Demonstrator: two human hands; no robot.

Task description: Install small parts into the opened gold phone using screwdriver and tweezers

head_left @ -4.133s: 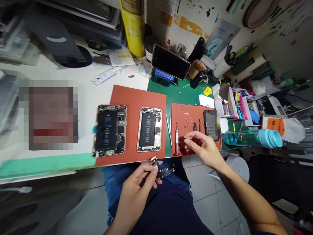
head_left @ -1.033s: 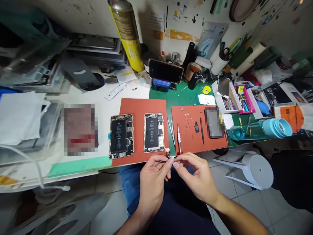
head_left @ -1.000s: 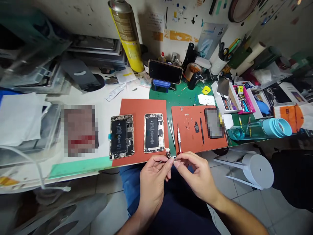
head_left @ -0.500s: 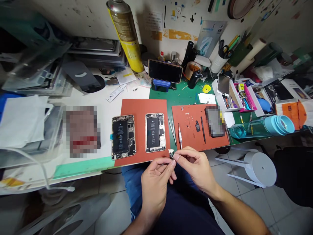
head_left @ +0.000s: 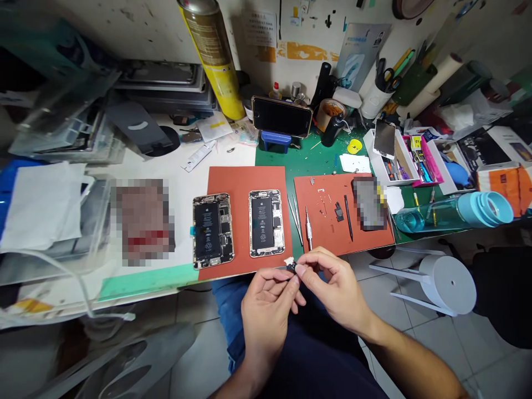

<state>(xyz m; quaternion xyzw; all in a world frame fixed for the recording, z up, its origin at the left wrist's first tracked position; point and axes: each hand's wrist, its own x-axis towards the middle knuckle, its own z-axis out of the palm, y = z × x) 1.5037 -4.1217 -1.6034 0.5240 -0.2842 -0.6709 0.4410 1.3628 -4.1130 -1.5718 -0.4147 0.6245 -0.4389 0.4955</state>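
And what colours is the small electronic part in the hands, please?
The small electronic part is black with a whitish end (head view).

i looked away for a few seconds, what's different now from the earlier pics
The right hand has moved left and toward the body from over the right red-brown mat; its fingertips now take hold of the small part. The left hand still grips that part. The left opened phone, right opened phone and screwdriver stayed put.
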